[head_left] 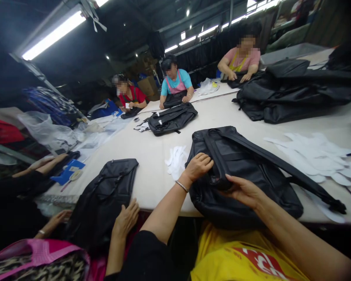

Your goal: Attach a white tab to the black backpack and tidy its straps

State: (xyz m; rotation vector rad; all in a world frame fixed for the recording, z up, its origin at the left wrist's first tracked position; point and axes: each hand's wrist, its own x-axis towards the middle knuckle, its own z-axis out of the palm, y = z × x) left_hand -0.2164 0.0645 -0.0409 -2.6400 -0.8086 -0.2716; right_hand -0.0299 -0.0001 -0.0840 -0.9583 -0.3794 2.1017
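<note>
A black backpack (251,175) lies on the table right before me, its long shoulder strap (280,158) trailing off to the right. My left hand (199,167), with a silver bracelet at the wrist, is closed on the edge of another black strap (218,156) that runs down the bag's middle. Lower down, my right hand (244,190) grips the bottom end of that same strap, thumb on top and fingers hidden beneath. White curved pieces (175,160) lie left of the bag, and a larger heap of white pieces (318,156) spreads to its right.
At my left, a co-worker's hands touch a second black backpack (105,195). Another black backpack (172,119) lies mid-table (152,156). A pile of black bags (289,91) stands at the back right. Several people work along the far side. A blue packet (68,171) lies at the left edge.
</note>
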